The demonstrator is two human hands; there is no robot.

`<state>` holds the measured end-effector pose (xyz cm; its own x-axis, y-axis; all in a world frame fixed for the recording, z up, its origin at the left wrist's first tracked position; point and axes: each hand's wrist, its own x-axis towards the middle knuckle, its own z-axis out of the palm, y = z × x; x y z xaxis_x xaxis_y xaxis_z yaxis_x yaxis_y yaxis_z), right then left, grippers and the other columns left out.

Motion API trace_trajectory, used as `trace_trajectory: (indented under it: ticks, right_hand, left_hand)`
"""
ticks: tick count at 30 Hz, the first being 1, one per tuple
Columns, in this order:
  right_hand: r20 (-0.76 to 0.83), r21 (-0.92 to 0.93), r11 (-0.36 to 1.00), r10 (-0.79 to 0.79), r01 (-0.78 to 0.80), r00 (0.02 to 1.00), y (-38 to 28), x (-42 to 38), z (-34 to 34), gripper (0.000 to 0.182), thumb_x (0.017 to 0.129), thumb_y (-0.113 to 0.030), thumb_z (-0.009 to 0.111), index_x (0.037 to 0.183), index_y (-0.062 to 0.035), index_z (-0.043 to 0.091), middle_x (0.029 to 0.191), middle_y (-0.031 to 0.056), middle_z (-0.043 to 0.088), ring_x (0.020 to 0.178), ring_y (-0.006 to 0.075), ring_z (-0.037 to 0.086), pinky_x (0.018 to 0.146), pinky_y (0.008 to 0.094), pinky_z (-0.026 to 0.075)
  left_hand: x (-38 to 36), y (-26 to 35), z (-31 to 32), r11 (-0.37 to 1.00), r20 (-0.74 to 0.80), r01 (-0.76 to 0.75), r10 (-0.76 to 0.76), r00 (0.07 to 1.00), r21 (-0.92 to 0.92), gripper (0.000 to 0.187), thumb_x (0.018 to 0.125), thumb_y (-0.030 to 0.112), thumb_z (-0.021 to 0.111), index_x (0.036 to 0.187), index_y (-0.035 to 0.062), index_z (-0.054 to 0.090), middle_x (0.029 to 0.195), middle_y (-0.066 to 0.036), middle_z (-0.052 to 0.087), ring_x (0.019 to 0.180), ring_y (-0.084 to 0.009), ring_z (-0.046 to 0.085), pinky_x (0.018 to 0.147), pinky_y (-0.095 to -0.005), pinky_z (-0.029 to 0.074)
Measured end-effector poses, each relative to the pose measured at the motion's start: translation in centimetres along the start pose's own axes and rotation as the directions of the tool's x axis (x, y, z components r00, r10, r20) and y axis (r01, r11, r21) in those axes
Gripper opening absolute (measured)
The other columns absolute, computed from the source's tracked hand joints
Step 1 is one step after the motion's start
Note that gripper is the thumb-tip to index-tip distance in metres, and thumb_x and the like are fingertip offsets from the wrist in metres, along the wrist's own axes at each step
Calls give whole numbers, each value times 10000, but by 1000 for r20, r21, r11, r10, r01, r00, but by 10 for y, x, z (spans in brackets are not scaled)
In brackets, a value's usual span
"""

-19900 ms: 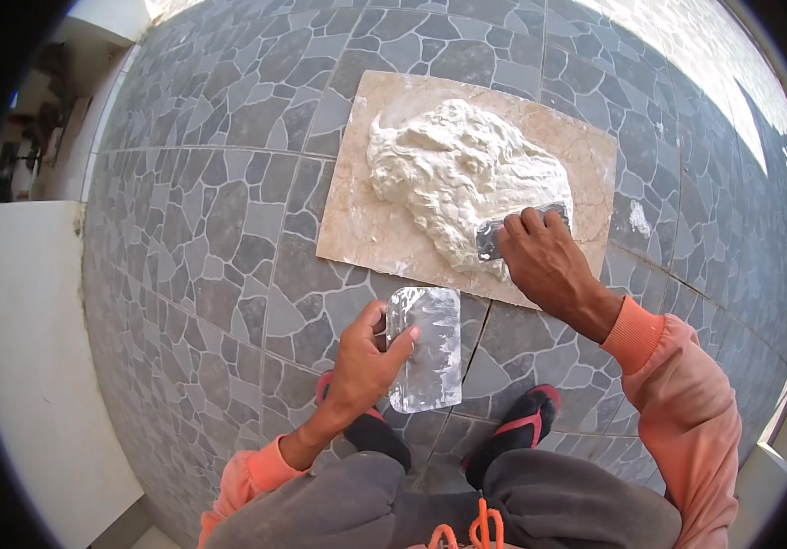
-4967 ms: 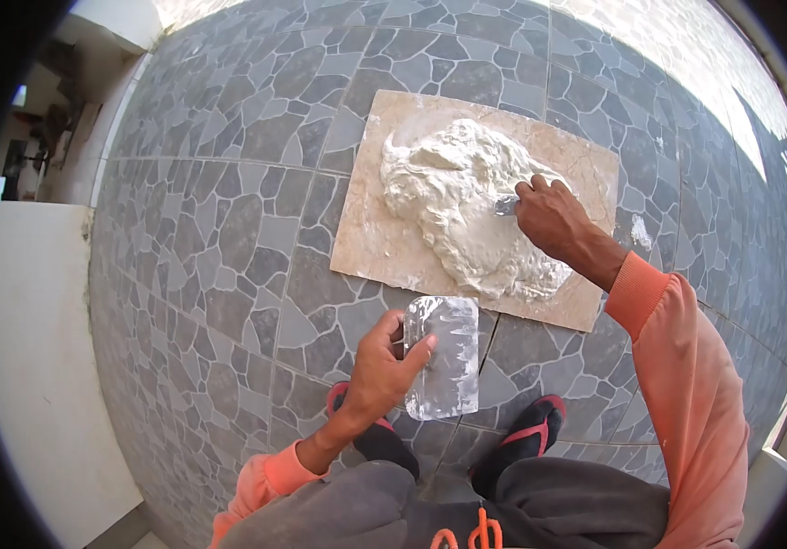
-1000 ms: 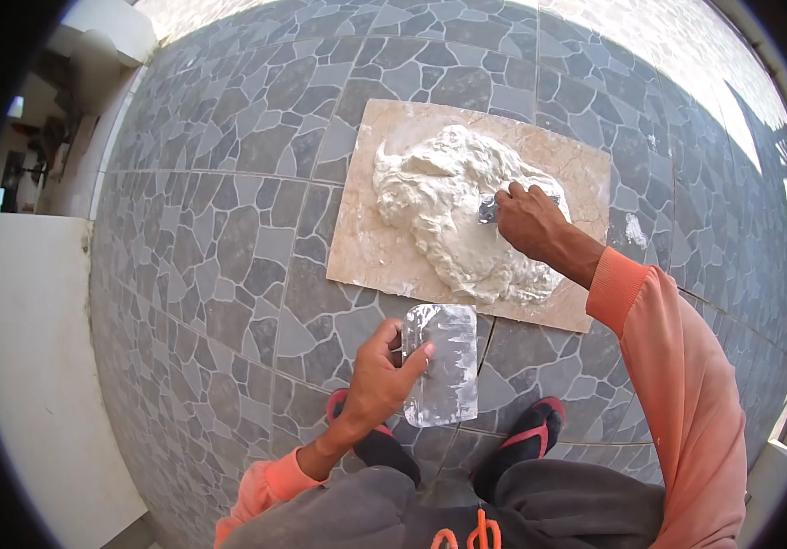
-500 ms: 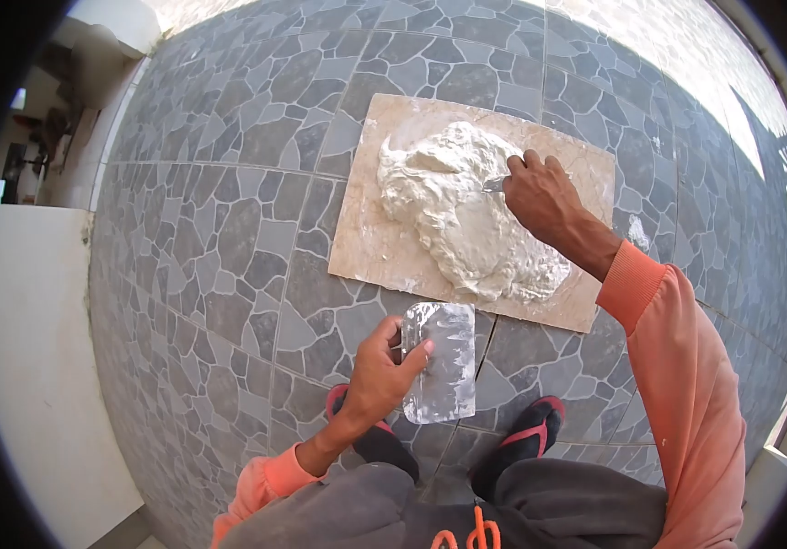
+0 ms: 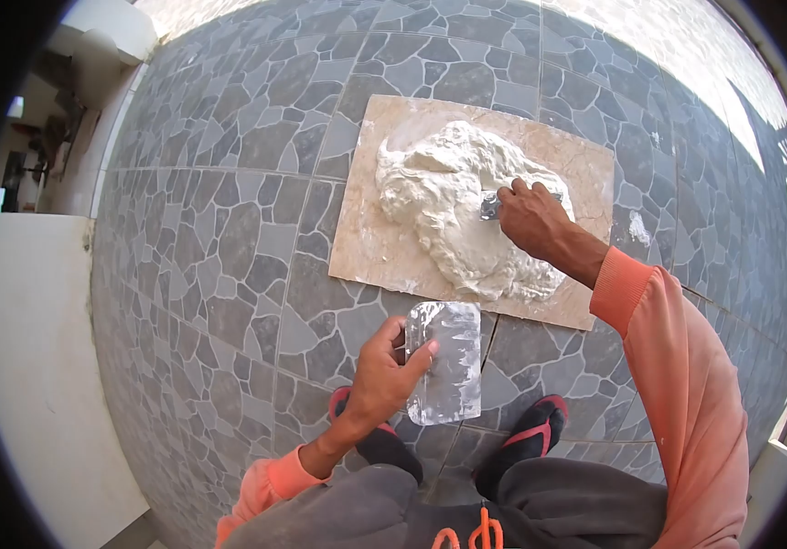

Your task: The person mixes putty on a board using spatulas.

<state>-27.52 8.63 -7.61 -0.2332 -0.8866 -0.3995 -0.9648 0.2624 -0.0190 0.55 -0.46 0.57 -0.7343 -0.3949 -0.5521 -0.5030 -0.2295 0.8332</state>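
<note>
My left hand (image 5: 382, 373) grips a flat rectangular scraper (image 5: 455, 371) by its left edge, thumb on top. White paste streaks its grey face, and it hovers over the floor just below the board. My right hand (image 5: 536, 220) is closed around a small scraper (image 5: 489, 206), whose metal blade pokes out at the left of the fingers and rests on the white paste. That thick, lumpy paste (image 5: 434, 206), like plaster or putty, is heaped across a beige marbled board (image 5: 366, 247). A smoothed patch lies below the blade. My fingers hide most of the small scraper's handle.
Grey stone-patterned tiles (image 5: 229, 229) surround the board. My feet in red-strapped sandals (image 5: 535, 430) stand close to its near side. A white spill (image 5: 637, 228) marks the floor at right, and a pale low wall (image 5: 41, 366) runs along the left.
My right hand has shifted slightly down over the paste, and its scraper blade has turned to show more of its face. The left hand holds its scraper almost unmoved.
</note>
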Motion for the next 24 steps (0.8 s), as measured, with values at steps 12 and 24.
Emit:
trace_trajectory:
  ticks: [12, 24]
  right_hand:
    - [1, -37, 999, -16, 16, 1000, 2, -5, -24, 183, 864, -86, 610, 916, 29, 742, 1076, 134, 625, 1044, 265, 566, 853, 393, 466]
    - [-91, -50, 996, 64, -69, 994, 9, 1, -39, 187, 861, -92, 605, 934, 19, 736, 1068, 132, 635, 1042, 266, 572, 848, 394, 469]
  left_hand:
    - [-1, -7, 0, 1000, 1, -8, 8, 1000, -9, 243, 937, 104, 665, 1107, -32, 555, 939, -62, 658, 836, -67, 606, 699, -238, 518]
    - [1, -3, 2, 1000, -9, 0, 0, 1000, -6, 230, 936, 95, 673, 1108, -6, 558, 894, -18, 631, 758, -21, 552, 621, -190, 458]
